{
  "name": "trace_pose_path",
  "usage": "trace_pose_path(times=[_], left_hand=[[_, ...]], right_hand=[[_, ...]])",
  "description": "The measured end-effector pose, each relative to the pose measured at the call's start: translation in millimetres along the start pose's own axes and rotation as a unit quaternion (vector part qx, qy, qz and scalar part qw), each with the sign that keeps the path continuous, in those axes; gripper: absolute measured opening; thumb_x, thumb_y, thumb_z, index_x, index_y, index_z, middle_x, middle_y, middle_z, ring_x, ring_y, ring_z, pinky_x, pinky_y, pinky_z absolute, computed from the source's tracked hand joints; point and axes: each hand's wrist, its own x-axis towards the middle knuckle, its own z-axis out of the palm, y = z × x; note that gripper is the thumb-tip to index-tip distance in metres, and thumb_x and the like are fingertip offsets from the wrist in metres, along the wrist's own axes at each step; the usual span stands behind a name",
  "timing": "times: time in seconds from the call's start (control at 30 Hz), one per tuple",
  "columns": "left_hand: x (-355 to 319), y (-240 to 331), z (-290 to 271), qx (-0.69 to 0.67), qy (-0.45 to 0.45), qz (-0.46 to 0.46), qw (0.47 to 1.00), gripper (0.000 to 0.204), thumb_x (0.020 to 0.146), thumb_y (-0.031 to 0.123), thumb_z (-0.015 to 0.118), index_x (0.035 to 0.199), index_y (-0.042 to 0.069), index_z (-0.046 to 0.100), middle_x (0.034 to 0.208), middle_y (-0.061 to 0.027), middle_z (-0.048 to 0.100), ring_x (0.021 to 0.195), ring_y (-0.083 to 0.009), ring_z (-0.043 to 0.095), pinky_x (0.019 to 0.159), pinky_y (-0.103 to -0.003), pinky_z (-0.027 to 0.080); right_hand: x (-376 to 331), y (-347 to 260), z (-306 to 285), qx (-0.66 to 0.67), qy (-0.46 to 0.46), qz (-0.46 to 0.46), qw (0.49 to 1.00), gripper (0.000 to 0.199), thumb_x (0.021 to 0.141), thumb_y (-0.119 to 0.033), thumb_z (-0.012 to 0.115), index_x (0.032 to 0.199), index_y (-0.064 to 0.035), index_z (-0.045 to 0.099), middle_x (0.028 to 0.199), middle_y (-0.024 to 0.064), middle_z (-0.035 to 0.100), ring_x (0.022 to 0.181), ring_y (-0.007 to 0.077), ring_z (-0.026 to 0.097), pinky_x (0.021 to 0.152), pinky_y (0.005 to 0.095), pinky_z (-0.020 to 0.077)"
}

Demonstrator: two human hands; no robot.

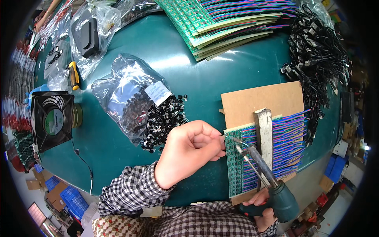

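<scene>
Green circuit board (239, 166) at lower right of frame, lying on a cardboard sheet (260, 100) and crossed by a metal bar (264, 134), with rows of coloured wires (290, 142) fanning off toward the right. Left hand (189, 152) at centre, fingers curled closed, pinching something too small to tell against the board's left edge. Right hand (262, 213) at bottom right, fingers wrapped around a dark green soldering iron (272, 185), tip resting on the board's upper part. Left of centre, clear plastic bag (130, 98) holding small black components, more spilling from its mouth onto the teal table (189, 67). Upper left, further clear bags holding dark parts. Top, stacked green boards (221, 23). Far left, black fan (51, 118).
</scene>
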Motion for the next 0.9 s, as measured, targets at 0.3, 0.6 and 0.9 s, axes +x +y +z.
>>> trace_pose_path(times=[0.3,0.6,0.9], left_hand=[[1,-4,3,0.011,0.018,0.011,1.000,0.006,0.080,-0.003,0.050,0.084,-0.006,0.052,0.077,-0.0119,0.061,0.068,-0.0168,0.063,0.061,-0.024,0.053],[1,-5,2,0.011,0.017,0.010,1.000,0.006,0.078,-0.005,0.049,0.083,-0.005,0.052,0.076,-0.0124,0.061,0.068,-0.0173,0.063,0.059,-0.025,0.054],[3,-5,1,0.007,0.016,0.014,1.000,0.006,0.077,-0.006,0.049,0.083,-0.005,0.052,0.076,-0.0129,0.061,0.067,-0.0180,0.063,0.059,-0.025,0.054]], right_hand=[[2,-8,14,-0.028,0.009,0.003,1.000,0.045,0.075,-0.040,0.062,0.079,0.0021,0.046,0.070,0.0096,0.045,0.067,0.0190,0.052,0.065,0.0393,0.0535],[2,-7,14,-0.038,0.001,0.010,0.999,0.046,0.073,-0.041,0.063,0.078,0.0020,0.046,0.067,0.0088,0.045,0.065,0.0187,0.052,0.065,0.0383,0.0532],[4,-5,14,-0.028,0.006,0.004,1.000,0.045,0.074,-0.040,0.062,0.075,0.0013,0.045,0.068,0.0090,0.045,0.065,0.0188,0.053,0.067,0.0390,0.0532]])
